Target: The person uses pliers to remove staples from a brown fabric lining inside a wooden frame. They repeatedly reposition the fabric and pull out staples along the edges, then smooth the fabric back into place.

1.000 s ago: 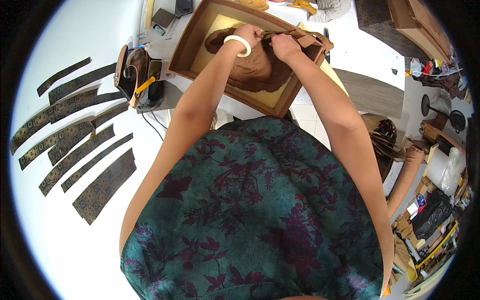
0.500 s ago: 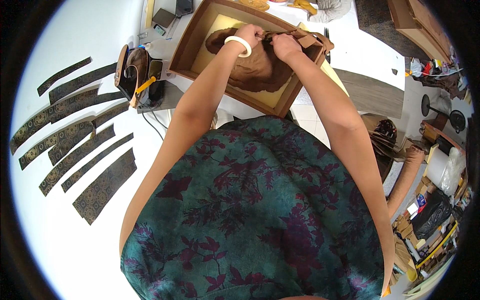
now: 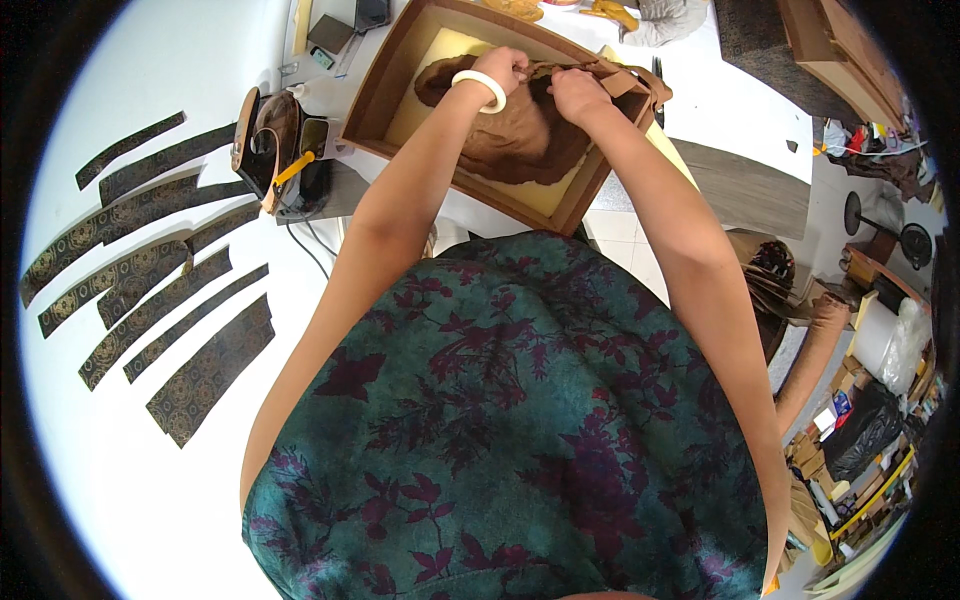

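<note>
A shallow brown box (image 3: 400, 143) stands tilted across the view, its bottom lined in pale yellow (image 3: 407, 122). Inside it lies a large brown soft sheet (image 3: 510, 135) with wavy edges, darker at the rim; whether it is leather or cloth I cannot tell. My left hand (image 3: 503, 68), with a cream bangle on its wrist, is closed on the sheet's far edge. Beside it, a short gap to the right, my right hand (image 3: 577, 92) has its fingers curled onto the same sheet. Its fingertips are partly hidden. More brown material (image 3: 640, 85) bunches over the box's right end.
At left, several dark patterned strips (image 3: 215, 370) lie on a white surface. Near the box's left side stands a dark appliance (image 3: 285, 150) with a yellow handle and a cord. Yellow and grey items (image 3: 660, 20) lie beyond the box. Boxes and clutter (image 3: 865, 430) fill the right side.
My right hand has shifted slightly right, so the gap between my hands is a little wider. My left hand stays nearly in place on the sheet's edge.
</note>
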Tool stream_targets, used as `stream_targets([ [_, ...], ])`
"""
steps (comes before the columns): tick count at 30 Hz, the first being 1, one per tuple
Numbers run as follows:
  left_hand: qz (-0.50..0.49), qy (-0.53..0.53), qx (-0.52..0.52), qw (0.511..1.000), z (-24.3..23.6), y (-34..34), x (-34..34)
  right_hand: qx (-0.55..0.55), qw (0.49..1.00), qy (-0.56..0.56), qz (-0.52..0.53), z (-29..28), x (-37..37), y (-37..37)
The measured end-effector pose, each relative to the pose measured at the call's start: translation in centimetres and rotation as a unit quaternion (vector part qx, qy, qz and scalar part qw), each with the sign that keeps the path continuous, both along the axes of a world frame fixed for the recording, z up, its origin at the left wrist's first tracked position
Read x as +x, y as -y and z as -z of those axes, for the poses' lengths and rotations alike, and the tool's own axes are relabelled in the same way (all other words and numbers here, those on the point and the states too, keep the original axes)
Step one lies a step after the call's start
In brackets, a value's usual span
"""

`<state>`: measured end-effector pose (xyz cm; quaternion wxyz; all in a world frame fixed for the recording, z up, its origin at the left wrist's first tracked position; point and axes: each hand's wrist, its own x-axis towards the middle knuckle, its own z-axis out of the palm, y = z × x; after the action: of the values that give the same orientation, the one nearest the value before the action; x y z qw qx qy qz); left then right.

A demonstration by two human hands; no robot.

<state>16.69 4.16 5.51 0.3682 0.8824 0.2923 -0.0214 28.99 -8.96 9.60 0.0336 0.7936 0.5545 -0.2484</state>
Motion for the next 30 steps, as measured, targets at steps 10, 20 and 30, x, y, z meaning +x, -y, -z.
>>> stream_targets([
  [10, -0.004, -0.005, 0.004, 1.0, -0.5, 0.1, -0.2, 0.011, 1.0, -0.01, -0.004, 0.3, -0.3, -0.3],
  [20, -0.027, -0.014, -0.022, 0.999, -0.6, 0.0, -0.5, 0.029, 0.999, -0.01, -0.013, 1.1, 0.0, -0.2],
  [30, -0.006, -0.004, -0.014, 1.0, 0.1, -0.2, -0.6, 0.01, 0.999, -0.01, -0.039, 0.8, 0.1, -0.6],
])
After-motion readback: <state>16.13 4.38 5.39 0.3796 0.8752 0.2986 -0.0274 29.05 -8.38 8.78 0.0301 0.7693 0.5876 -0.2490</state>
